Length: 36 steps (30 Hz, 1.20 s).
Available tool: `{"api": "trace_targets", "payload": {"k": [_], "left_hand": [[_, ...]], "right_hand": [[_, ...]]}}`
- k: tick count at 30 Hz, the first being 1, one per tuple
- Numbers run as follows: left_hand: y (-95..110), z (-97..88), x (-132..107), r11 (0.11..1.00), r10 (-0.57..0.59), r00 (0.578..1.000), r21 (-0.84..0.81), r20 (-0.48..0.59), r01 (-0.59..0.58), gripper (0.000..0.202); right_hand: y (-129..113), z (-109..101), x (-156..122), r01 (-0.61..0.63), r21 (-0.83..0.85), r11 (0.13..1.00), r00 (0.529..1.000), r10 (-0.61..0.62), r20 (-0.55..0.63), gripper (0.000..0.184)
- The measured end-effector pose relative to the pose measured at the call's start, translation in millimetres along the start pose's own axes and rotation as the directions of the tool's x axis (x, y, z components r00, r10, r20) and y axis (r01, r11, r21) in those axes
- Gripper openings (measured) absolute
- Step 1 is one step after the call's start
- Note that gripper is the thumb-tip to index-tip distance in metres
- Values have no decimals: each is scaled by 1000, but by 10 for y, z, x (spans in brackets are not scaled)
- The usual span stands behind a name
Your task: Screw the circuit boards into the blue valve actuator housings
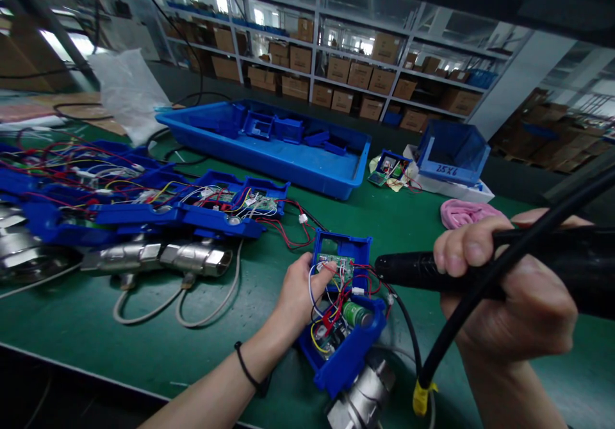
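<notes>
Green bench (158, 365), black tool (408, 270) partly hidden

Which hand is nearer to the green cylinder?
Left. The left hand is just left of the green cylinder, holding the blue cover; the right hand, gripping a black tool, is farther off to its right.

Past the right hand (509, 294), the black tool (408, 269) is running out of frame. The left hand (303, 288) is hiding part of a circuit board (344, 265); far left of it, a metal valve (22, 250) is showing blurred.
</notes>
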<state>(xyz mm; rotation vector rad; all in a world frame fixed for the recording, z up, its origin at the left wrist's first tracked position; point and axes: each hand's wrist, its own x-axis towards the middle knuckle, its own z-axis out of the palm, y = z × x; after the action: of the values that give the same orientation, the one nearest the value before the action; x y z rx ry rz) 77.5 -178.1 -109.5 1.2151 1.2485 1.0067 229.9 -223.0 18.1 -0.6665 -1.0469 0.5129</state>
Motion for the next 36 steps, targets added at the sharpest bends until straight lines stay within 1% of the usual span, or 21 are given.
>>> {"api": "trace_targets", "payload": {"k": [3, 8, 13, 17, 26, 31, 34, 36], "left_hand": [[0, -2, 5, 1000, 1, 1000, -1, 3, -1, 41], [0, -8, 6, 1000, 6, 1000, 22, 1, -6, 38], [23, -10, -8, 1000, 10, 1000, 20, 2, -10, 37], [62, -14, -18, 999, -5, 1000, 37, -8, 6, 38], [53, -15, -6, 999, 1, 1000, 34, 11, -2, 42], [25, -26, -12, 998, 27, 1000, 61, -5, -27, 39], [9, -25, -12, 998, 46, 999, 41, -9, -45, 37], [10, -18, -12, 997, 69, 997, 29, -19, -68, 38]], "right_hand": [[-5, 24, -15, -13, 0, 1000, 1000, 13, -11, 22], [5, 39, -38, -12, -1, 1000, 1000, 12, 13, 20], [0, 49, -51, 42, -44, 998, 999, -41, 20, 20], [-3, 44, -52, 45, -56, 997, 998, -43, 41, 18], [-4, -22, -67, 25, 8, 1000, 996, -26, 89, 18], [-26, -46, -6, 43, -12, 999, 999, -42, 25, 20], [-65, -51, 100, 93, -16, 996, 995, -93, -22, 21], [-110, -52, 200, 109, 16, 994, 991, -107, -85, 22]]}}
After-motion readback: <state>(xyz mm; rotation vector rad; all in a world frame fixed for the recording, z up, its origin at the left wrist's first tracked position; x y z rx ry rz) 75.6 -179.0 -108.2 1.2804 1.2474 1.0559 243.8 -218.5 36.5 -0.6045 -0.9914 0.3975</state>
